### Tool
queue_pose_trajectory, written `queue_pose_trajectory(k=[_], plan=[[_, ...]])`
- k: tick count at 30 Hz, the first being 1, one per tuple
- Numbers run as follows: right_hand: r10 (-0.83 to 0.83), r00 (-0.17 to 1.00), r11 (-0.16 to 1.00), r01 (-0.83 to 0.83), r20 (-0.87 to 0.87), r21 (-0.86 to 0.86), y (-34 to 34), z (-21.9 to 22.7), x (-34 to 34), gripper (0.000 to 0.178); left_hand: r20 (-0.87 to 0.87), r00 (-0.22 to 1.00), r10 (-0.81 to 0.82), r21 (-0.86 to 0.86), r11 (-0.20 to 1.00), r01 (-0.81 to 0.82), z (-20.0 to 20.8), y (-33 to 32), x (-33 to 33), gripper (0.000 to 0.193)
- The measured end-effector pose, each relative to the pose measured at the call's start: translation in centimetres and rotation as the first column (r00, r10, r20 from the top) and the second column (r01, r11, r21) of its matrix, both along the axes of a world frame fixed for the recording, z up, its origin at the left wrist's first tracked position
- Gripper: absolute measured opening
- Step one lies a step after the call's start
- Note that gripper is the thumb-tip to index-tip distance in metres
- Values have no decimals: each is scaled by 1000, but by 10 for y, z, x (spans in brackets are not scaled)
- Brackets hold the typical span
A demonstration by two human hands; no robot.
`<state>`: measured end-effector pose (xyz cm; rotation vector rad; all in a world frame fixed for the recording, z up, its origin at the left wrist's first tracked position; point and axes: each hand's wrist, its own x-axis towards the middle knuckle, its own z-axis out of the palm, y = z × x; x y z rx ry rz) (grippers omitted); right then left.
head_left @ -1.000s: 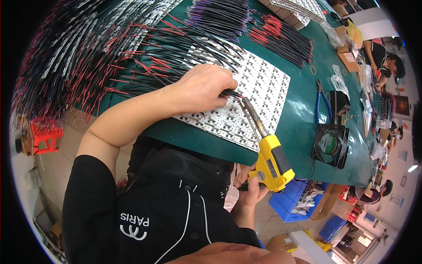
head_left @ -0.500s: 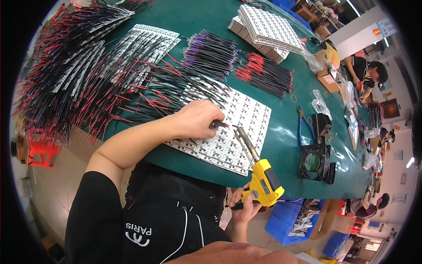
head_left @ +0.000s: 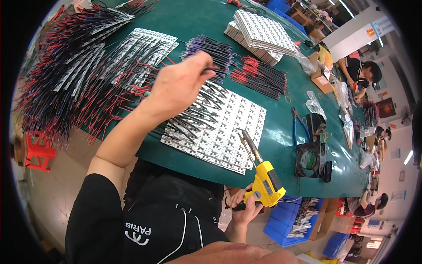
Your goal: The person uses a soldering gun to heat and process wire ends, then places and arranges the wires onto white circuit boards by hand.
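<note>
My left hand (head_left: 182,83) is raised over the green table (head_left: 281,145), fingers pinched on a thin black wire at the bundle of black and purple wires (head_left: 215,50). Below it lies a white panel of small circuit boards (head_left: 224,132), its left half covered with soldered black wires. My right hand (head_left: 246,207) grips the handle of a yellow soldering gun (head_left: 263,180) at the table's near edge, its metal tip resting over the panel's lower right part.
Rows of finished strips with red and black wires (head_left: 88,70) fill the table's left. A red-wire bundle (head_left: 259,77), stacked white panels (head_left: 263,33), blue-handled pliers (head_left: 296,125) and a small black fan (head_left: 310,158) lie to the right. Blue bins (head_left: 294,218) stand below; other people work far right.
My left hand has lifted off the panel and reached away toward the black wire bundle. The soldering gun has stayed at the panel's near right edge.
</note>
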<state>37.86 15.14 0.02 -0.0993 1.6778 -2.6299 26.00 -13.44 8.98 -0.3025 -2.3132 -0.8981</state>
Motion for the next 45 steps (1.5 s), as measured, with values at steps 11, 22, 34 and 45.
queue_pose_trajectory(k=[11, 22, 34, 45], plan=[[14, 1000, 1000, -14, 15, 9, -2, 1, -2, 38, 189, 959, -213, 83, 976, 201, -11, 2, 33, 21], [-116, 992, 992, 113, -46, -62, 8, -18, -25, 45, 557, 824, -104, -168, 958, 234, -41, -14, 75, 86], [-173, 965, 981, 151, -197, -123, -3, -37, -55, 52, 580, 806, -115, -176, 949, 262, -52, -22, 83, 82], [-145, 984, 964, 117, -101, -238, 1, -33, -68, 37, 540, 832, -127, -174, 951, 257, -59, -15, 87, 69]])
